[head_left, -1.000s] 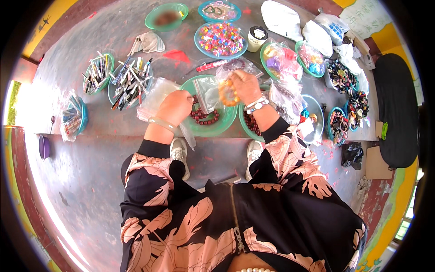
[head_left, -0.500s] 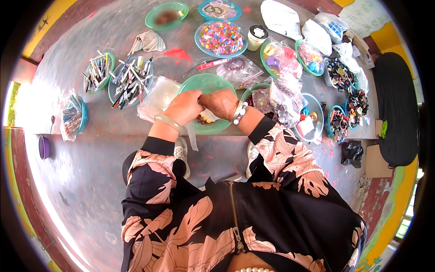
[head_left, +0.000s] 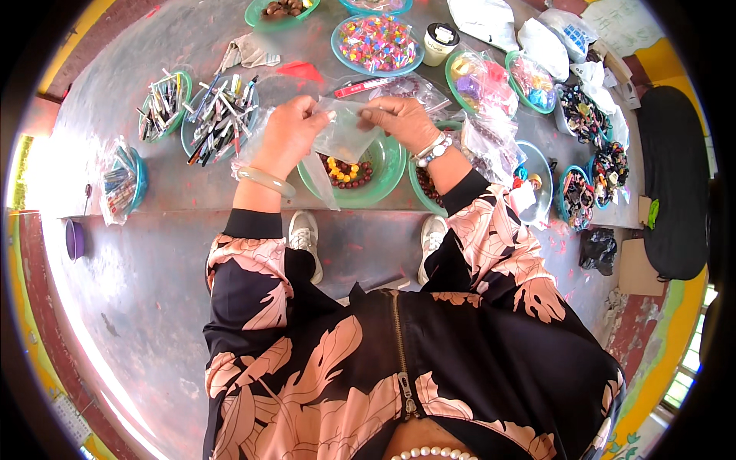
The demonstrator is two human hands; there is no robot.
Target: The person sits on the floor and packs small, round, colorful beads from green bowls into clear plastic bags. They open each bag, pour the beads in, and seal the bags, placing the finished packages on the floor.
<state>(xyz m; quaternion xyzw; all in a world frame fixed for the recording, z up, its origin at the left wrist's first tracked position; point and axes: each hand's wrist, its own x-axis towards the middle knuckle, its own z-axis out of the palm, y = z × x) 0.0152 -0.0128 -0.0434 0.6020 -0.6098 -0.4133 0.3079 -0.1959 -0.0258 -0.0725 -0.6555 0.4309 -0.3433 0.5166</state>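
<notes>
My left hand (head_left: 287,136) and my right hand (head_left: 400,121) pinch the two top corners of a small clear plastic bag (head_left: 345,134), holding it stretched between them. The bag hangs just above a green bowl (head_left: 387,175) that holds yellow and dark red beads (head_left: 346,172). A pale bangle circles my left wrist, and a beaded bracelet and a watch sit on my right wrist. More clear bags (head_left: 257,138) lie under my left hand.
Bowls ring the work area: pens and small tools (head_left: 221,115) at left, colourful beads (head_left: 377,40) at the back, bagged trinkets (head_left: 479,80) and bracelets (head_left: 586,115) at right. A white cup (head_left: 440,42) stands behind. My shoes (head_left: 305,234) rest below the ledge.
Both hands rose from low over the green bowl, where they were close together. They now hold a clear bag spread between them, a little farther back.
</notes>
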